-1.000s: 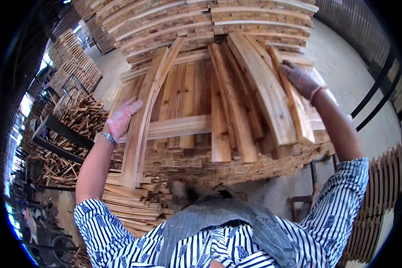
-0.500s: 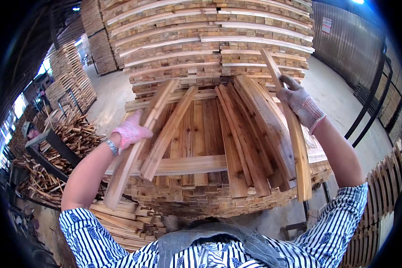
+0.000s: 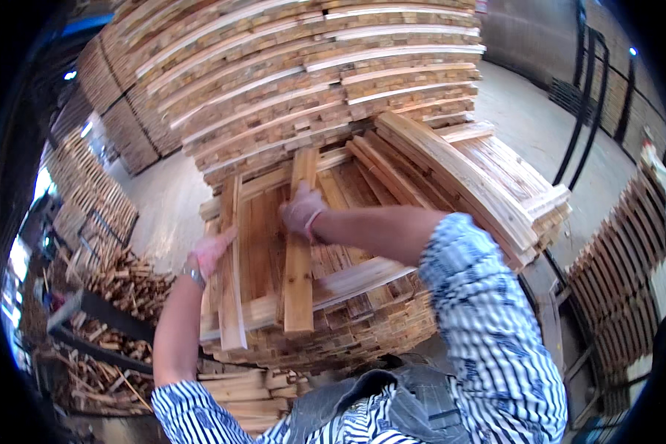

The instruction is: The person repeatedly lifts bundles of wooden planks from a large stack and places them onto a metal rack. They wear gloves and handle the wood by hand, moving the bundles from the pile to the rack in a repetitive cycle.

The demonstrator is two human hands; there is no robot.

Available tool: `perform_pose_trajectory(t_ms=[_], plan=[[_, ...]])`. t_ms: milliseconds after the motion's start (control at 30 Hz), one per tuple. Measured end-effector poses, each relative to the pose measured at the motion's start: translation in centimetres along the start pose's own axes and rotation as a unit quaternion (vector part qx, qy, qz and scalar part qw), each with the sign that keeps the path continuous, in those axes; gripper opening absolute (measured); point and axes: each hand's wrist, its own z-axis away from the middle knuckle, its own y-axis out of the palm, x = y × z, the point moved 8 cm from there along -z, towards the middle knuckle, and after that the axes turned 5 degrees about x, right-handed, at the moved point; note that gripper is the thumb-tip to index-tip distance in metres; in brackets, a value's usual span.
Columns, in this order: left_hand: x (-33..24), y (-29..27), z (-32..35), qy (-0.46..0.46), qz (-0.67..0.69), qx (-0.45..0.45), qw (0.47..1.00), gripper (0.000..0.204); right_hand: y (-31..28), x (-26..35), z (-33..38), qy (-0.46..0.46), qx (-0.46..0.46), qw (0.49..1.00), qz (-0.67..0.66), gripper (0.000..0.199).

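Note:
My left hand (image 3: 213, 254), in a pale pink work glove, is closed on the edge of a narrow wooden plank (image 3: 233, 303) at the left side of the stack. Just to its right, my right hand (image 3: 303, 211), gloved too, is wrapped round a second wooden plank (image 3: 298, 288), its arm reaching across the stack. Both planks point away from me, nearly side by side, over the board layer (image 3: 263, 237) below. The fingertips of the right hand are partly hidden and slightly blurred. Several loose planks (image 3: 451, 174) lie slanted on the right part of the stack.
Beyond my hands rises a tall layered lumber stack (image 3: 311, 81). A heap of wood scraps (image 3: 118, 288) lies at the left behind a dark metal frame (image 3: 96, 325). On the right are black upright rails (image 3: 586, 111) and a row of stacked slats (image 3: 621, 251).
My right hand has swung from the right side to the left-middle of the stack with its plank. My left hand's plank has turned straighter. The view has turned and tilted.

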Motion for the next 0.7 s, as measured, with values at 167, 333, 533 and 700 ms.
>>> perform_pose_trajectory(t_ms=[167,333,533,700], plan=[[-0.3,2.3,0.8,0.012,0.15,0.038,0.988,0.057,3.4,1.3,-1.8,-0.047,0.101,0.974,0.197,0.033],[9.5,-0.9,-7.0,0.07,0.014,-0.043,0.997,0.061,0.1,8.7,-0.9,-0.156,0.052,0.963,0.215,0.032],[6.1,1.3,-10.7,0.095,-0.012,0.031,0.995,0.064,1.6,10.9,-4.3,-0.015,0.11,0.991,-0.071,0.033],[2.8,3.4,-5.3,0.112,0.187,0.054,0.974,0.052,1.1,3.5,-1.6,-0.207,0.027,0.978,0.016,0.063]])
